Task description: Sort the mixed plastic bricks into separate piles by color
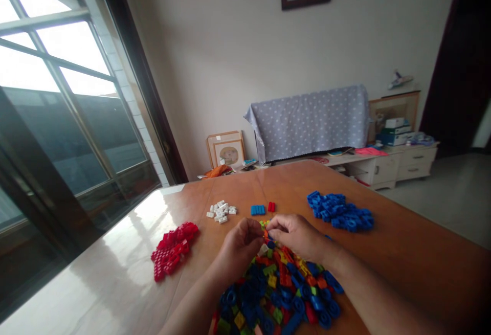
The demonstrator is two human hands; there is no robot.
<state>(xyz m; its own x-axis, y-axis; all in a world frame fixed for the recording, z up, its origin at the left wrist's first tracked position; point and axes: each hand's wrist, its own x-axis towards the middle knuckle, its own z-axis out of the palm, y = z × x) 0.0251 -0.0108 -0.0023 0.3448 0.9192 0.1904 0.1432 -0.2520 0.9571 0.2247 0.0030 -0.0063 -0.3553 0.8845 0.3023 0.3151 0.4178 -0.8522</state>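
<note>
"What lies left of the mixed brick pile (pixel 280 294)?"

"A heap of red bricks (pixel 174 249) on the counter (pixel 402 243), well apart from the pile. A few white bricks (pixel 221 211) sit beyond its left side."

"And the hands?"

"Both are over the pile's far edge. The left hand (pixel 240 245) is curled, fingertips pinched on a small orange brick (pixel 265 232). The right hand (pixel 297 235) pinches the same brick from the other side."

"Which way does it point?"

"Too small and covered to tell its long axis."

"Further right?"

"Beyond the pile, a row of light-blue bricks (pixel 258 210) and a single red brick (pixel 271 206). Then a blue brick heap (pixel 339 211), beyond its right side."
</note>
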